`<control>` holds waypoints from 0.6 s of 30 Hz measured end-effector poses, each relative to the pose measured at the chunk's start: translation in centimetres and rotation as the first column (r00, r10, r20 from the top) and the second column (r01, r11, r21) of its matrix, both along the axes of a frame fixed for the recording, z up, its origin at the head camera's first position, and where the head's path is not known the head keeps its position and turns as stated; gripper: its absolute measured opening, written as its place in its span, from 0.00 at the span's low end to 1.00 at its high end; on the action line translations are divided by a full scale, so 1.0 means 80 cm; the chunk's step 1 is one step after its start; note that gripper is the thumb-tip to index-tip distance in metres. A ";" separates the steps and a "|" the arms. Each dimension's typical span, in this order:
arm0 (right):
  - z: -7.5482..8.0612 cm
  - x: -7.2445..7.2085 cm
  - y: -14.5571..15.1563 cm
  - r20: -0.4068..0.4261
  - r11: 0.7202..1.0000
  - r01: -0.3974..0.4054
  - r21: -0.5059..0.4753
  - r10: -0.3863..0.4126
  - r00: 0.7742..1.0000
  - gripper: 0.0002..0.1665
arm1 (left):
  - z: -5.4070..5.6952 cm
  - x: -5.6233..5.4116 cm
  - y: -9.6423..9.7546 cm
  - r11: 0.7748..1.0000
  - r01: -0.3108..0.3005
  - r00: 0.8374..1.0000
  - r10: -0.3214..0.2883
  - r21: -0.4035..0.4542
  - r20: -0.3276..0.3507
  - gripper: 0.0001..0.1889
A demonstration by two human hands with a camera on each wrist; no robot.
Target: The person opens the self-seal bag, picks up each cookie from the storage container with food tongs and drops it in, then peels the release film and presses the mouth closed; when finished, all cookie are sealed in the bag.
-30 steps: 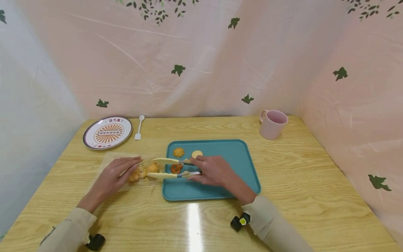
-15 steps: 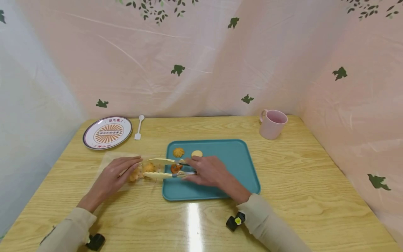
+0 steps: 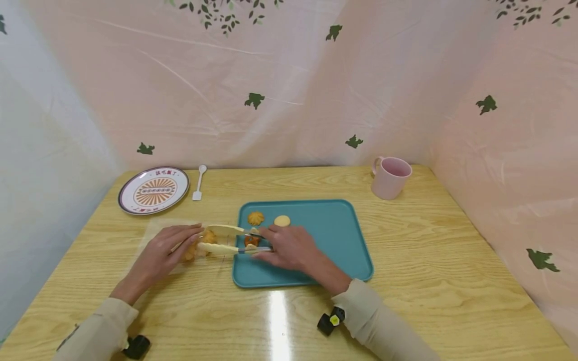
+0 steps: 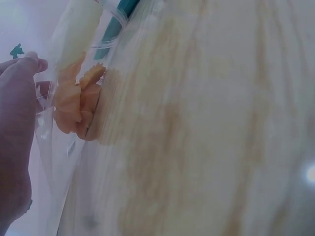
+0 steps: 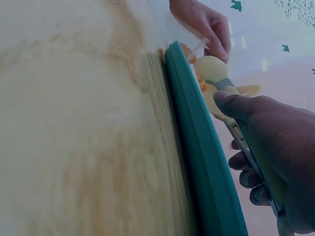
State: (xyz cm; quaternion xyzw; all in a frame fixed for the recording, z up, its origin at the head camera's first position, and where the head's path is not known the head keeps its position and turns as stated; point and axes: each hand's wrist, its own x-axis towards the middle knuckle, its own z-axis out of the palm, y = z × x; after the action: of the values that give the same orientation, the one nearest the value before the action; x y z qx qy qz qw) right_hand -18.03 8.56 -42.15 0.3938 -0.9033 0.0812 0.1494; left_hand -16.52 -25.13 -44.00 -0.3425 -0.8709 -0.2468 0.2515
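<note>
My left hand (image 3: 164, 250) pinches the edge of a clear plastic bag (image 4: 54, 182) lying on the wood table. Inside the bag are golden, ridged cookies (image 4: 74, 105), partly covered by the hand in the head view. My right hand (image 3: 289, 248) grips tongs (image 5: 211, 69) with cream tips and metal arms. The tong tips are spread on both sides of a cookie (image 3: 209, 235) in the bag, close to the left fingers. Whether they touch it I cannot tell. Beneath the tongs, a pretzel (image 3: 251, 241) lies on the blue-green tray (image 3: 329, 220).
A ridged cookie (image 3: 255, 218) and a round pale cookie (image 3: 282, 220) also lie on the tray. At the back left are a patterned plate (image 3: 131, 195) and a small white spoon (image 3: 199, 183). A pink mug (image 3: 388, 183) stands back right, near the cloth wall.
My right hand has moved left, pushing the tongs deeper into the bag. The cookie between their tips has shifted left towards my left hand, which has stayed in place.
</note>
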 end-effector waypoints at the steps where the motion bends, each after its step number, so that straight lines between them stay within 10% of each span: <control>1: 0.000 0.001 -0.002 0.010 1.000 0.003 -0.002 -0.003 1.000 0.35 | 0.000 0.000 0.000 1.000 -0.002 1.000 0.002 0.000 0.003 0.21; 18: -0.001 0.003 -0.011 0.104 1.000 -0.007 -0.026 0.009 0.994 0.36 | 0.001 0.002 0.000 1.000 -0.013 0.999 0.013 0.001 0.031 0.19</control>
State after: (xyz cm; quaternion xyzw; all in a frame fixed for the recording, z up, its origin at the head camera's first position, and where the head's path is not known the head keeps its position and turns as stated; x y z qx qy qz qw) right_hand -17.81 7.68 -42.26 0.3907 -0.9072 0.1138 0.1066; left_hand -16.32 -25.10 -43.90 -0.3330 -0.8768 -0.2508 0.2397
